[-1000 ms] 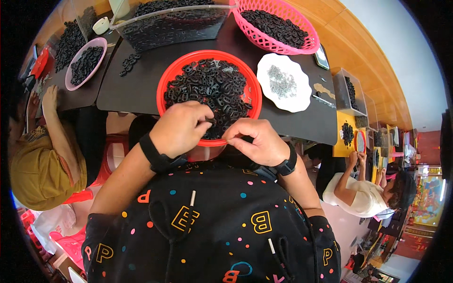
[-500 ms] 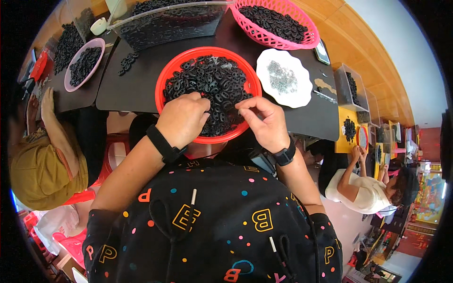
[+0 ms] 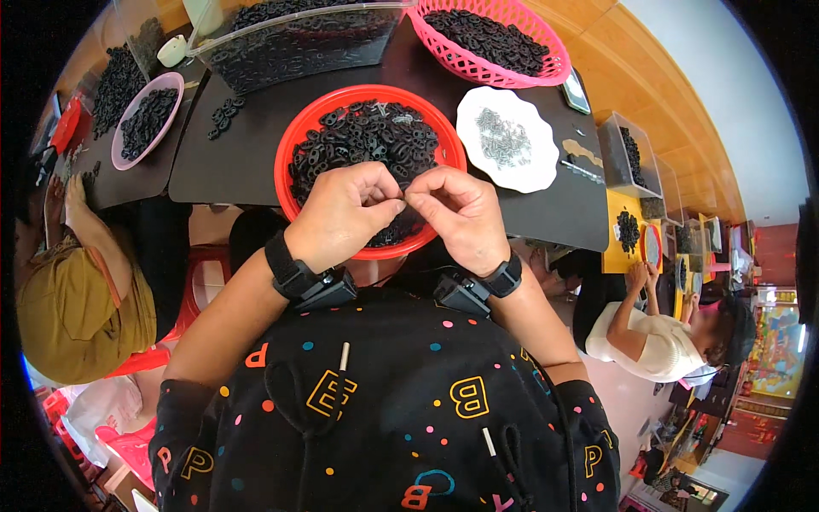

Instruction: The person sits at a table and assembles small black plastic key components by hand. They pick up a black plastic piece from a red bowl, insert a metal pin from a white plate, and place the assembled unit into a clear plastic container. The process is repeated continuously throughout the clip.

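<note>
Knuckles up over the near rim of a red bowl point(image 3: 290, 145) on the counter point(image 3: 247, 154): left hand point(image 3: 345, 218) and right hand point(image 3: 461, 218), fingertips pinched together on a tiny part, its axis impossible to tell. Beyond, black rings point(image 3: 358, 141), white plate point(image 3: 508, 141), pink basket point(image 3: 490, 43).

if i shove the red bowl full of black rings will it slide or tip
The red bowl looks wide and shallow, so it would probably slide rather than tip. Heaped black rings likely add weight. Both hands hover over its near rim, so they may block it.
</note>
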`<action>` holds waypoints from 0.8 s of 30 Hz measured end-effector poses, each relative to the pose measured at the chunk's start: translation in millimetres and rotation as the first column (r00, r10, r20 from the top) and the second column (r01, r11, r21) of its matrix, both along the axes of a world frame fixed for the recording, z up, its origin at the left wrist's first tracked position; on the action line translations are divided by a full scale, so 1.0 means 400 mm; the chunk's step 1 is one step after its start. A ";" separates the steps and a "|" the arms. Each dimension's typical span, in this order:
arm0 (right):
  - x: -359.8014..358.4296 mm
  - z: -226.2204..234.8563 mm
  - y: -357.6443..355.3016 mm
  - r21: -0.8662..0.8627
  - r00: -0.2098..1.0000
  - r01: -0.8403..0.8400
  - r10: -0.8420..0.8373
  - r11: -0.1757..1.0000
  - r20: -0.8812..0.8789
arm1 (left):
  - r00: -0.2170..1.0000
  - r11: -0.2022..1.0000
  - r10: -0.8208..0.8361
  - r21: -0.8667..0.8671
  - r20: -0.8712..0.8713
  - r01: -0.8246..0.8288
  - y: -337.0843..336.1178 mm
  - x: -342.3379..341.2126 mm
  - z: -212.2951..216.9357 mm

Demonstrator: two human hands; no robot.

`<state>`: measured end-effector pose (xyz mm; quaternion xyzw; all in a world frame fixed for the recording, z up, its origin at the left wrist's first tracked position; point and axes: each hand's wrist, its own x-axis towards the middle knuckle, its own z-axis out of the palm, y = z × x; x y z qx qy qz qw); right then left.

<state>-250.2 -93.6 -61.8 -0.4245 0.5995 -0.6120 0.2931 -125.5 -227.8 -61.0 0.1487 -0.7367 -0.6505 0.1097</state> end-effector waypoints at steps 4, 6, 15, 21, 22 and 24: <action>0.004 0.010 -0.001 0.049 0.993 0.017 -0.011 0.999 -0.120 | 0.999 0.998 0.028 0.057 -0.025 -0.026 0.009 0.002 0.004; 0.009 0.008 -0.001 0.052 1.000 0.020 -0.020 0.998 0.003 | 1.000 0.994 0.028 0.105 -0.011 -0.026 0.007 0.004 0.004; 0.002 0.004 0.010 0.063 0.995 0.056 -0.061 0.996 0.076 | 0.994 0.953 0.066 0.299 -0.084 -0.038 0.008 0.008 0.008; 0.008 0.016 0.011 0.073 0.997 0.071 -0.073 0.995 0.021 | 0.989 0.949 0.042 0.314 -0.141 0.004 0.013 0.007 0.008; 0.009 0.018 0.010 0.077 0.998 0.066 -0.067 0.995 0.008 | 0.988 0.951 0.038 0.310 -0.147 0.010 0.015 0.006 0.009; 0.009 0.023 0.010 0.088 0.998 0.058 -0.057 0.994 -0.021 | 0.988 0.957 0.039 0.290 -0.149 0.006 0.019 0.005 0.013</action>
